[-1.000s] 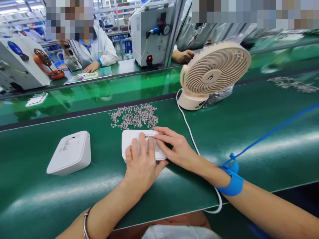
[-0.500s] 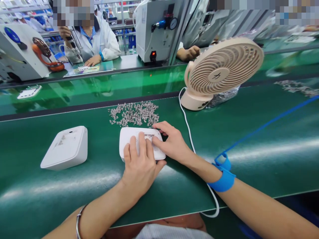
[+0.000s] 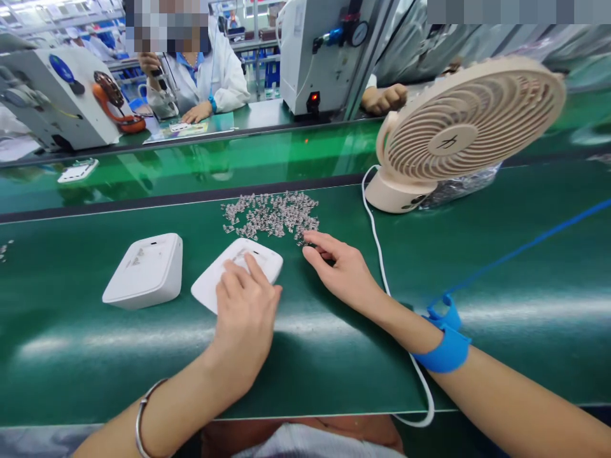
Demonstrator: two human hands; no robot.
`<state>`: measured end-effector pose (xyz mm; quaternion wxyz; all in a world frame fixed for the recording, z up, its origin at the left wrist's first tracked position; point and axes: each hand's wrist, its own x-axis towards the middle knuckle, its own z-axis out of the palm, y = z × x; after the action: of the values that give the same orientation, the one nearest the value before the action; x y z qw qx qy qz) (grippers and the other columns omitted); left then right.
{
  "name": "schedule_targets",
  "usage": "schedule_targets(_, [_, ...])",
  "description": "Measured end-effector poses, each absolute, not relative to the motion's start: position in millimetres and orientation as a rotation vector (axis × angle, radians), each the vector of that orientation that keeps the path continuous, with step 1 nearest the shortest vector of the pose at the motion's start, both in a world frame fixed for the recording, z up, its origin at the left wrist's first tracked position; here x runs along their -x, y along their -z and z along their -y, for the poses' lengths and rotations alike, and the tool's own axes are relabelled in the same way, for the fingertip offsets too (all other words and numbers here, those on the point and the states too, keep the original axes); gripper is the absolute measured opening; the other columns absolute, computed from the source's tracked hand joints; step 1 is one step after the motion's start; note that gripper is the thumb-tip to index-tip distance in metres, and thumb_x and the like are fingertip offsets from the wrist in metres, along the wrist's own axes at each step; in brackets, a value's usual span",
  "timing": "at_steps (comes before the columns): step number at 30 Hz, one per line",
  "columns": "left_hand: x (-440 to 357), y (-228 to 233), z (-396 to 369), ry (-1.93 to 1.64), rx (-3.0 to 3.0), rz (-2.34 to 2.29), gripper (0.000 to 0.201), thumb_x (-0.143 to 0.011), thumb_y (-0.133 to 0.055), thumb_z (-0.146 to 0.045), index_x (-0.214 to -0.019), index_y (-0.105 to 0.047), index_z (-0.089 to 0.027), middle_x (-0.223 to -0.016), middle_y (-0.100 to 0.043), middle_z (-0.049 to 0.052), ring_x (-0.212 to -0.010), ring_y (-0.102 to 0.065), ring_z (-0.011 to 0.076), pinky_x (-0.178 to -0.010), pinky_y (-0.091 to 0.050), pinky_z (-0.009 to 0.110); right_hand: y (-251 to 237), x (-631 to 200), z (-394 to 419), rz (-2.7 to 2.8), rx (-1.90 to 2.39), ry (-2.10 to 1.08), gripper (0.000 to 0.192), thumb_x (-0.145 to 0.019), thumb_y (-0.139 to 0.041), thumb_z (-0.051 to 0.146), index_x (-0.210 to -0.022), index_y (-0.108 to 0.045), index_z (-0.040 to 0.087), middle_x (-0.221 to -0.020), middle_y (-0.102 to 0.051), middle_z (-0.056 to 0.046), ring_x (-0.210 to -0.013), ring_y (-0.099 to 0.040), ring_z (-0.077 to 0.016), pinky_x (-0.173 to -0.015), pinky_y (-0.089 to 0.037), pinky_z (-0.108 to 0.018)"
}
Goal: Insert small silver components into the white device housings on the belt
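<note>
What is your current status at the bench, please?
Left hand on one white device. Right hand at parts pile's edge. Fan stands off to the right.

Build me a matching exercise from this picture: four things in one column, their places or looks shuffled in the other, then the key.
Things
1. Left hand
2. Wrist strap
3. Right hand
4. Fan

Places or looks
A. Blue band
B. Beige, with a round grille
C. Fingers on top of a white device
D. At the edge of the pile of small parts

Right pairs: 1-C, 2-A, 3-D, 4-B
</note>
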<state>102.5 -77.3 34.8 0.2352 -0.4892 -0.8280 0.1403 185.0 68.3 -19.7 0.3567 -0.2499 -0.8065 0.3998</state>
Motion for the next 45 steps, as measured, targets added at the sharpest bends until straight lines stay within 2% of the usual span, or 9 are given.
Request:
schedule_targets(8, [-49, -57, 71, -0.494, 1.232, 2.699, 0.043, -0.087, -0.038, -0.035, -0.097, -0.058, 0.001, -0.092, -0.058, 0.025, -0.086, -0.056, 0.0355, -0.063, -0.042, 0.035, 18, -189, -67, 2.038, 0.650, -1.023, 0.028, -0.082, -0.048, 0.035, -0.090, -0.068, 0.017, -0.107, -0.061, -0.006, -0.088, -0.061, -0.0226, -0.071, -0.050, -0.034])
schedule_targets(16, [59, -62, 95, -0.330, 0.726, 3.028, 0.038, -0.081, -0.044, -0.028, -0.103, -0.060, -0.001, -0.102, -0.058, 0.021, -0.101, -0.051, 0.0401, -0.074, -0.042, 0.043, 12, -192, -70, 1.987, 0.625, -1.012, 0.026, -0.082, -0.047, 0.035, -0.081, -0.065, 0.017, -0.096, -0.064, -0.005, -0.084, -0.060, -0.0196, -0.070, -0.051, -0.030])
schedule_targets(19, [75, -56, 104, -0.048, 0.575, 2.871, 0.046, -0.084, -0.038, -0.028, -0.112, -0.052, 0.006, -0.117, -0.046, 0.030, -0.106, -0.044, 0.0451, -0.072, -0.039, 0.053, 10, -192, -70, 1.996, 0.619, -1.015, 0.026, -0.082, -0.046, 0.035, -0.082, -0.064, 0.017, -0.094, -0.064, -0.005, -0.082, -0.060, -0.0195, -0.070, -0.050, -0.031])
schedule_targets(21, [70, -45, 98, 0.158, 0.616, 2.723, 0.044, -0.081, -0.044, -0.029, -0.111, -0.054, 0.001, -0.126, -0.039, 0.032, -0.110, -0.041, 0.0465, -0.074, -0.038, 0.057, 9, -192, -68, 2.009, 0.614, -0.995, 0.025, -0.083, -0.045, 0.035, -0.082, -0.064, 0.017, -0.092, -0.064, -0.005, -0.080, -0.060, -0.0194, -0.071, -0.049, -0.031])
schedule_targets(25, [42, -17, 66, 0.302, 1.146, 2.534, 0.033, -0.083, -0.046, -0.032, -0.110, -0.062, -0.021, -0.136, -0.041, 0.015, -0.122, -0.032, 0.0431, -0.087, -0.033, 0.058, 5, -192, -67, 2.024, 0.592, -0.917, 0.025, -0.085, -0.043, 0.033, -0.081, -0.063, 0.018, -0.088, -0.064, -0.004, -0.076, -0.059, -0.0188, -0.068, -0.047, -0.031])
schedule_targets(28, [29, -4, 47, 0.343, 1.333, 2.495, 0.029, -0.086, -0.043, -0.032, -0.103, -0.065, -0.023, -0.136, -0.042, 0.012, -0.125, -0.030, 0.0406, -0.090, -0.031, 0.056, 0, -193, -68, 1.992, 0.563, -0.823, 0.022, -0.085, -0.044, 0.029, -0.080, -0.062, 0.019, -0.084, -0.063, -0.004, -0.075, -0.059, -0.0186, -0.069, -0.046, -0.031])
schedule_targets(34, [39, -2, 44, 0.286, 1.464, 2.492, 0.030, -0.086, -0.037, -0.025, -0.096, -0.065, -0.016, -0.101, -0.061, 0.012, -0.093, -0.054, 0.0251, -0.082, -0.041, 0.040, -14, -199, -78, 1.924, 0.585, -0.644, 0.019, -0.086, -0.045, 0.028, -0.077, -0.060, 0.020, -0.078, -0.062, -0.003, -0.069, -0.057, -0.0184, -0.066, -0.046, -0.031])
schedule_targets(40, [45, -2, 44, 0.275, 1.536, 2.420, 0.031, -0.083, -0.033, -0.022, -0.083, -0.062, -0.013, -0.084, -0.059, 0.014, -0.080, -0.056, 0.0243, -0.075, -0.043, 0.036, -31, -241, -113, 1.820, 0.820, -0.171, 0.018, -0.080, -0.055, 0.034, -0.087, -0.062, 0.019, -0.095, -0.059, -0.010, -0.092, -0.056, -0.0266, -0.085, -0.044, -0.041])
schedule_targets(45, [46, -3, 44, 0.354, 1.488, 2.380, 0.029, -0.083, -0.031, -0.024, -0.079, -0.058, -0.014, -0.078, -0.059, 0.014, -0.073, -0.055, 0.0252, -0.070, -0.042, 0.036, -27, -297, -144, 1.547, 1.529, -0.047, 0.060, -0.057, -0.081, 0.044, -0.106, -0.062, 0.015, -0.124, -0.038, -0.022, -0.112, -0.035, -0.0465, -0.090, -0.030, -0.061])
